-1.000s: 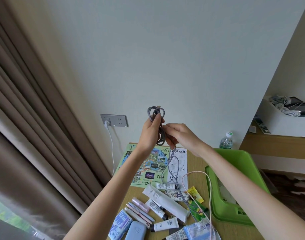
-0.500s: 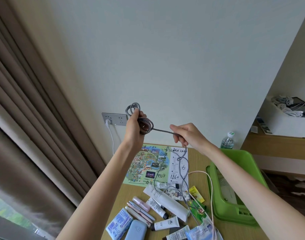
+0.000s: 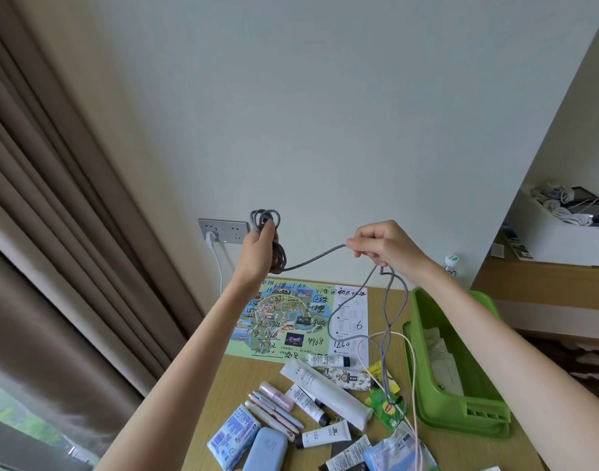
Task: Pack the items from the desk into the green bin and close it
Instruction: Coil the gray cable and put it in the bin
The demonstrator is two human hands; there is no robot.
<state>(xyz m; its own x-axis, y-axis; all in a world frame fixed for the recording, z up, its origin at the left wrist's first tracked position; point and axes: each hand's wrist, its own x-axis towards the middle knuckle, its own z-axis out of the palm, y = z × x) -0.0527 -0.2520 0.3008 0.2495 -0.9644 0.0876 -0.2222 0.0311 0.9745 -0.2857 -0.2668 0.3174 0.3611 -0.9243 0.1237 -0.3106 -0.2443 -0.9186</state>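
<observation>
Two bare hands hold a grey cable [image 3: 280, 260] above the desk [image 3: 243, 379]: the left hand [image 3: 259, 248] grips its coiled loops, the right hand [image 3: 383, 246] pinches the free length, which sags between them and trails down among tubes [image 3: 325, 385] and a map [image 3: 291, 317]. The green bin [image 3: 481, 416] stands open at the desk's right, papers inside.

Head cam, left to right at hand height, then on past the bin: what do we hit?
Brown pleated curtain → grey wall socket panel → left hand gripping coiled grey braided cable → right hand pinching that cable → green plastic bin → white box of cords.
</observation>
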